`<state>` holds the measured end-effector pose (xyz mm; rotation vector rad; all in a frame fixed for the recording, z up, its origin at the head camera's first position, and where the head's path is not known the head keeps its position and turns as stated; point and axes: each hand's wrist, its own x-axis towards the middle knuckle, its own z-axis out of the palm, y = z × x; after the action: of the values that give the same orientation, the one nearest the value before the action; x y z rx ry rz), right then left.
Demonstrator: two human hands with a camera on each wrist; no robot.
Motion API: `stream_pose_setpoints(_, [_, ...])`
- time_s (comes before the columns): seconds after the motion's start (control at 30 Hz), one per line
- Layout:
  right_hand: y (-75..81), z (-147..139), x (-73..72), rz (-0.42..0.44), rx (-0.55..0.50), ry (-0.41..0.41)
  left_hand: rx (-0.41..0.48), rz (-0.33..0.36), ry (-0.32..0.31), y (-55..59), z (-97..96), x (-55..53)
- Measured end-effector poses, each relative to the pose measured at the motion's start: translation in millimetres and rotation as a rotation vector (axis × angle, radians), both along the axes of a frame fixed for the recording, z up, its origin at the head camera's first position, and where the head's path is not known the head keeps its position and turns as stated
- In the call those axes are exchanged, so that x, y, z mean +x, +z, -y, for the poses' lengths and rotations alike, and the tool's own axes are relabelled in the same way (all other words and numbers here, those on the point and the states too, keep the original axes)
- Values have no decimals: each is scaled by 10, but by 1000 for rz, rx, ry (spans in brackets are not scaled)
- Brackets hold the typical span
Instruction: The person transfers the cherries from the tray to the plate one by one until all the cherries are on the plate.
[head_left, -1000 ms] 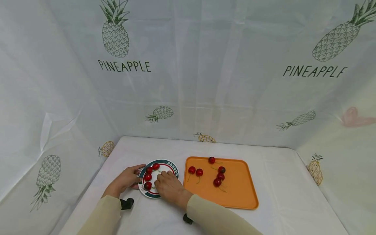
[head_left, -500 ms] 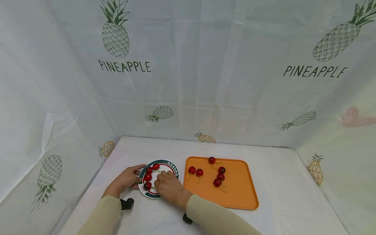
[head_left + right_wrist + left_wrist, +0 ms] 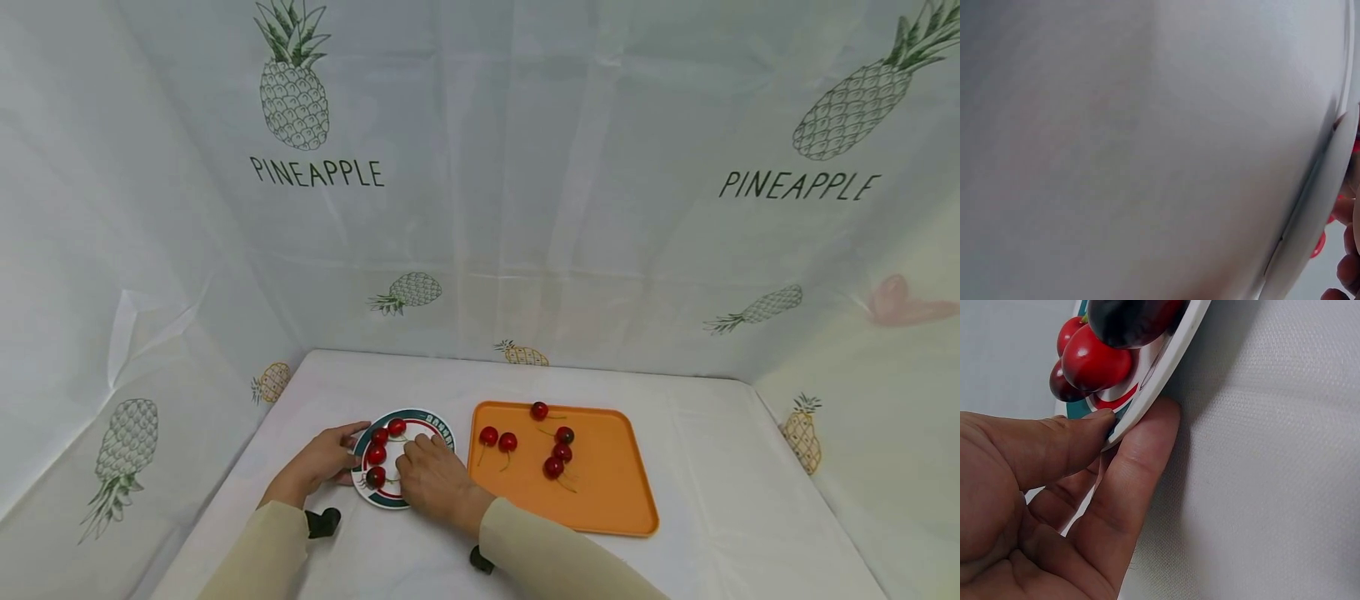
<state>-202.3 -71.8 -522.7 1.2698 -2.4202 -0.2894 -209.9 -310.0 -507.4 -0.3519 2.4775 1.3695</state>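
Shows hardly any motion since the earlier frame: only a slight drift of the right hand (image 3: 438, 482) toward the orange tray (image 3: 607, 479), with a tiny shift of the whole head view. Looks over a white-covered worktop (image 3: 697, 475), bounded along the far edge and both sides by pale cloth (image 3: 510, 217) with printed pineapples (image 3: 295, 107). Reaches in from the near edge with both arms, in beige sleeves (image 3: 258, 550).

Grips the left edge of the plate (image 3: 408, 414) with the left hand (image 3: 321, 457), thumb on top of the rim and fingers (image 3: 1144, 444) beneath. Bends the right hand over the plate's right half, knuckles up and fingers curled down; cannot tell a grasp from a bare curl, with the tips out of sight.

Places the round plate on the worktop, toward the left edge and just beside the tray; turns its rim lettering to the far right. Can see four red cherries (image 3: 377, 454) curving along the plate's left side, the nearest with its stem toward the right hand. Can trace the tray's long axis left to right, roughly parallel to the worktop's far edge. Holds six cherries (image 3: 553, 467) there: one at the far edge, two near the left edge with stems toward the near edge, three in a short row near the middle.
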Motion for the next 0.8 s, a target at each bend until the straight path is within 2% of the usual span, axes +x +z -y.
stream_pose_setpoints(0.13, [60,-89,3,8,-36,-25,-10,5,-2,9,-3,2])
stream_pose_setpoints(0.5, [99,-530,-101,23,-78,-114,4,19,4,-8,7,-4])
stream_pose_setpoints(0.7, [161,-815,-112,68,-186,-187,2,-1,-28,38,-10,26])
stream_pose_setpoints(0.8, [180,-997,-113,72,-254,-209,-2,3,-22,40,-18,30])
